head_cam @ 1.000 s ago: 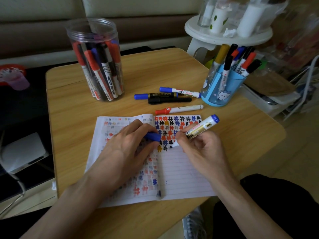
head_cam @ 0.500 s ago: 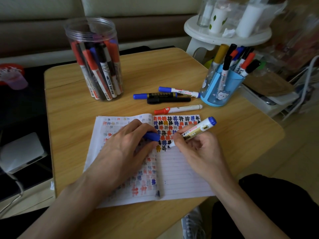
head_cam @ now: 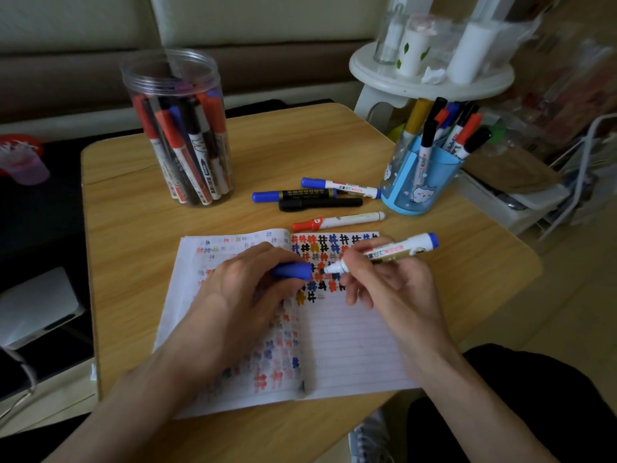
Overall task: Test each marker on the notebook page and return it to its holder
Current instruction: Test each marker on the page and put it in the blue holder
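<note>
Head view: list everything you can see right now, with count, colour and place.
Open lined notebook: one, white, table centre, hash marks on both pages.
Loose capped markers: four (two blue-capped, one black, one red-capped), behind the notebook.
Clear plastic jar: one, back left, full of red, blue and black markers.
Blue pen holder: one, back right, holding several markers.
Wooden table: one, light brown.
White round stand: one, behind the table, bearing bottles.
Left hand: holds blue cap.
Right hand: holds uncapped white marker, tip at the page.
</note>
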### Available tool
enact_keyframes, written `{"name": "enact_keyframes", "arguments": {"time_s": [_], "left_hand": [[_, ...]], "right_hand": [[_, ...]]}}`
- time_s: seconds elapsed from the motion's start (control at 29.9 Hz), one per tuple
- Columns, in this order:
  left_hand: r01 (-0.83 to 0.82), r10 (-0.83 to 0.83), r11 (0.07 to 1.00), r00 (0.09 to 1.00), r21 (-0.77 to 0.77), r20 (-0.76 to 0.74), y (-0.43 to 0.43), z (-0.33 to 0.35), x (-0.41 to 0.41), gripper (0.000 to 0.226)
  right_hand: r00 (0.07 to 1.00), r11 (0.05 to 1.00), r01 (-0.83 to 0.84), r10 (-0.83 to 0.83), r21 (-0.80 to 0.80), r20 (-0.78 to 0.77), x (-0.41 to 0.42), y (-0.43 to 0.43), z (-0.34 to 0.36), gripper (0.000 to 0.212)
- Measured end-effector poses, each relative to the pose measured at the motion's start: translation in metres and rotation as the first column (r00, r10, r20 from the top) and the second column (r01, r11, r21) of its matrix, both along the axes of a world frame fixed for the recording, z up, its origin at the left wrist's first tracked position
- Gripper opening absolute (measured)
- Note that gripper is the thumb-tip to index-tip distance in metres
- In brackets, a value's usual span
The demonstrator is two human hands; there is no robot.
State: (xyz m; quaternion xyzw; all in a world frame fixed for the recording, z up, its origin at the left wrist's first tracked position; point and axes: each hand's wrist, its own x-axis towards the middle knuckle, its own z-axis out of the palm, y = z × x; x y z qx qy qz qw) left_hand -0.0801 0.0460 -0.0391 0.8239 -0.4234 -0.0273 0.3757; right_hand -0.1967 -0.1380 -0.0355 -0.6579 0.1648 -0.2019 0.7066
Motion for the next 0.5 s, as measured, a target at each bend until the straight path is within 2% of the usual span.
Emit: {"name": "enact_keyframes", "arguments": {"time_s": [0.17, 0.27, 0.4, 0.5], "left_hand": [[0.026, -0.032, 0.995, 0.998, -0.101, -0.061, -0.007, 0.006, -0.006, 0.042], [0.042, -0.049, 0.994, 0.997, -0.1, -0.063, -0.011, 0.007, -0.008, 0.038], [0.029, -0.035, 0.995, 0.997, -0.091, -0.07, -0.017, 0.009, -0.01, 0.039], [0.037, -0.042, 0.996, 0.997, -0.085, -0.06, -0.02, 0.009, -0.013, 0.036]], "right_hand": [[0.994, 0.996, -0.083, 0.085, -0.023, 0.069, -0.003, 0.004, 0.002, 0.014], [0.994, 0.994, -0.106, 0.106, -0.007, 0.039, -0.004, 0.002, 0.003, 0.022], [0.997, 0.997, -0.05, 0.047, 0.065, 0.054, -0.006, -0.004, 0.007, 0.035], [0.998, 1.0, -0.027, 0.026, 0.01, 0.063, -0.008, -0.006, 0.005, 0.033]]}}
